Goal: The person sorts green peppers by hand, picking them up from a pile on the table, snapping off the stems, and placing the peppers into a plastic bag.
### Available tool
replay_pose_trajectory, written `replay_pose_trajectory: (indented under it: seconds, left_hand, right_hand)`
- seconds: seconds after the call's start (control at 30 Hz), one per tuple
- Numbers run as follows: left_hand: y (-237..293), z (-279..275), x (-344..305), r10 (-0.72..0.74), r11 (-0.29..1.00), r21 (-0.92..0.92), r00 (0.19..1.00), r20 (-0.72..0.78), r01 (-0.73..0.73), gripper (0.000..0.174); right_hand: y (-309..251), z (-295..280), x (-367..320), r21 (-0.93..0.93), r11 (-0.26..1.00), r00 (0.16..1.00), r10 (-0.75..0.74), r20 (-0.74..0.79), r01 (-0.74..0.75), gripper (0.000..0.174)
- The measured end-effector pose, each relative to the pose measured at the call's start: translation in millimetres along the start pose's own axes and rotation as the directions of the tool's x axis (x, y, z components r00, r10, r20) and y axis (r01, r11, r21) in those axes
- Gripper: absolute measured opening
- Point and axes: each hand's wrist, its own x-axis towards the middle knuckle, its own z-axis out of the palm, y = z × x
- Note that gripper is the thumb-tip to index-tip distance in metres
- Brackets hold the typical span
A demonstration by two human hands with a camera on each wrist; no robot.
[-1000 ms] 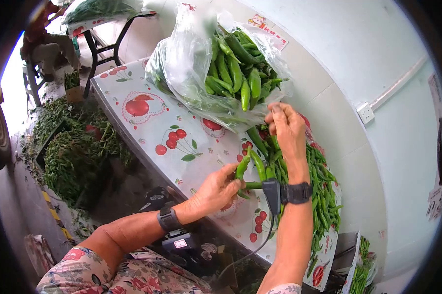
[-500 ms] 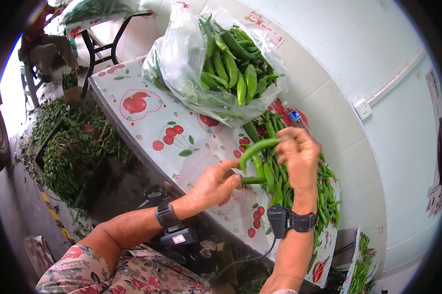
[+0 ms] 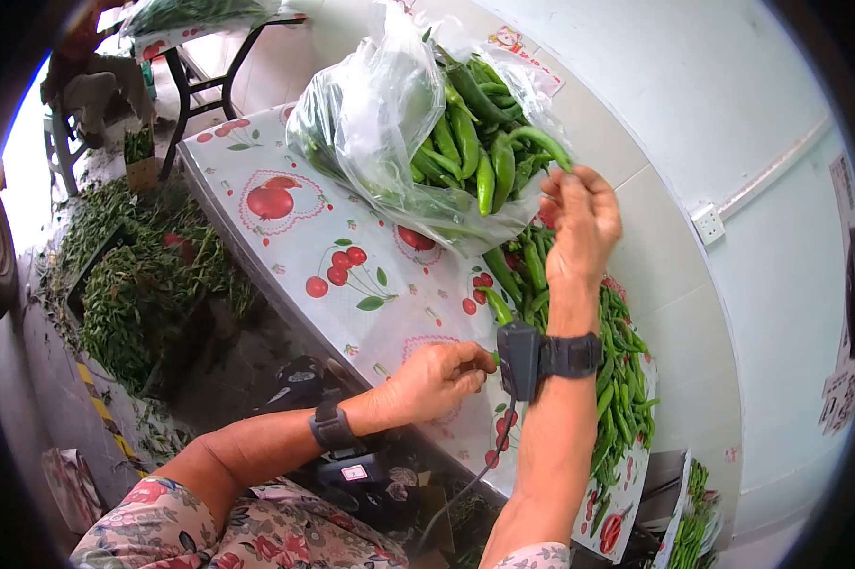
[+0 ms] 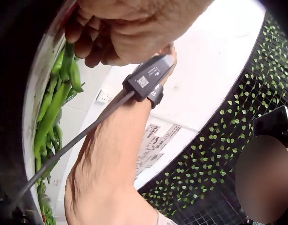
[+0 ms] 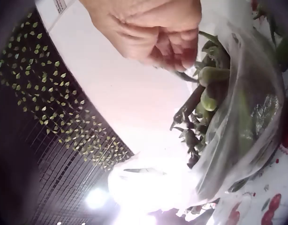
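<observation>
In the head view, my right hand (image 3: 582, 223) pinches the end of a curved green pepper (image 3: 543, 142) over the open plastic bag (image 3: 356, 142). Large green peppers (image 3: 465, 142) fill the bag's mouth. The right wrist view shows the right hand (image 5: 155, 35) with curled fingers beside the bag (image 5: 256, 112). Lower down, my left hand (image 3: 427, 381) pinches the tip of a green pepper at the pile's near edge, mostly hidden by the right wrist's device. In the left wrist view, that pepper (image 4: 66, 61) meets the curled fingers of the left hand (image 4: 130, 33).
Thinner green peppers (image 3: 622, 379) lie heaped on the patterned tablecloth (image 3: 304, 228). Red-handled scissors (image 3: 612, 531) are near the table's end. A leafy green heap (image 3: 134, 313) covers the floor at left. A seated person (image 3: 91, 85) is in the background, and a wall stands at right.
My right hand has gone down to the pile by the left hand, then up to the bag with a curved pepper. The left hand has shifted slightly right and lower.
</observation>
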Motion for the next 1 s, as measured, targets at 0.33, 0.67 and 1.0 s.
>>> replay_pose_trajectory:
  seconds: [0.33,0.67,1.0]
  left_hand:
    - [-10,2,0,0.025,1.000,0.012,1.000,-0.015,-0.025,0.019]
    - [5,2,1,-0.105,0.992,-0.070,0.994,-0.014,0.104,0.018]
    - [3,3,2,-0.096,0.995,-0.011,0.995,-0.033,0.095,0.018]
  right_hand:
    - [8,-36,-5,-0.281,0.955,0.942,0.181,0.283,-0.099,0.023]
    - [-2,-136,-68,-0.773,0.629,0.817,0.487,0.307,-0.084,0.032]
    - [-23,-133,-114,-0.878,0.457,0.804,0.464,0.371,0.141,0.060]
